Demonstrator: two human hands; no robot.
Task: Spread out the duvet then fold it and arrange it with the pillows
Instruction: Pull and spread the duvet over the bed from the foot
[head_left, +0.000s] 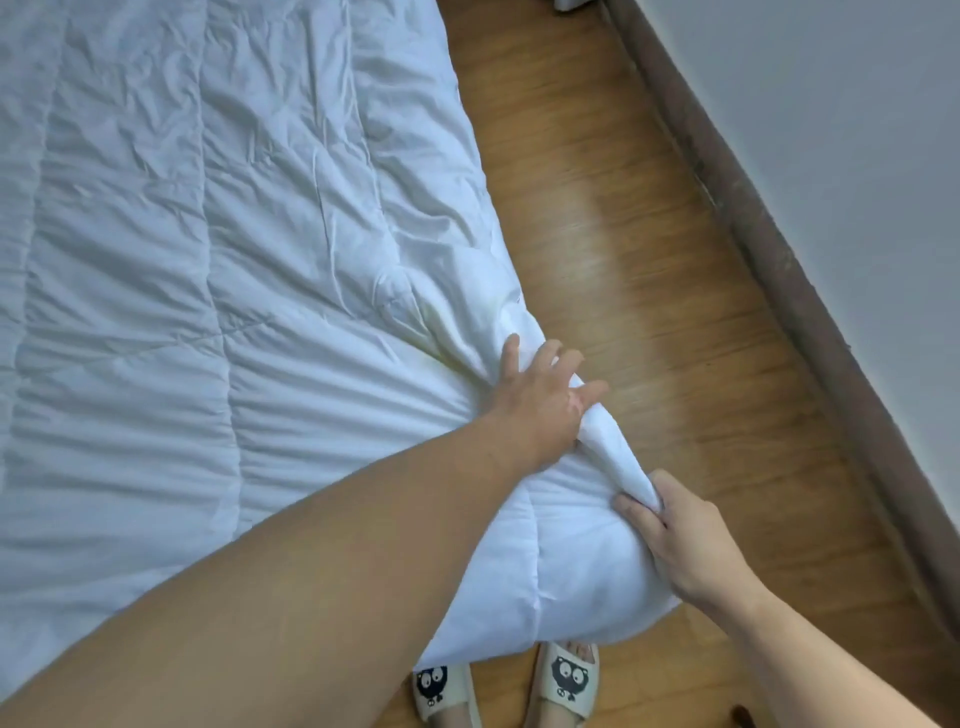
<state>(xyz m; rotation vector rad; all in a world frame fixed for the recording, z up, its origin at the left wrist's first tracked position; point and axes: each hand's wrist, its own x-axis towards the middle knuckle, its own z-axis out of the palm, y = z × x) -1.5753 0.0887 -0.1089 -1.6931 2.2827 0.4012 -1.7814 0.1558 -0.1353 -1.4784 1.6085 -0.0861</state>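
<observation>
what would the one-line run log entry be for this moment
phase: spreading duvet | left hand: grips bunched edge near corner | right hand: pinches corner fold | stage: not yet folded

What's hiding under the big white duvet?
Two slippers show just below the hanging corner of the duvet, on the wooden floor. Whatever the duvet lies on is completely covered, so it cannot be seen.

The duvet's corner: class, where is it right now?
Head view, lower right: the duvet's corner is bunched between the left hand and right hand, by the wooden floor, above the slippers.
</observation>
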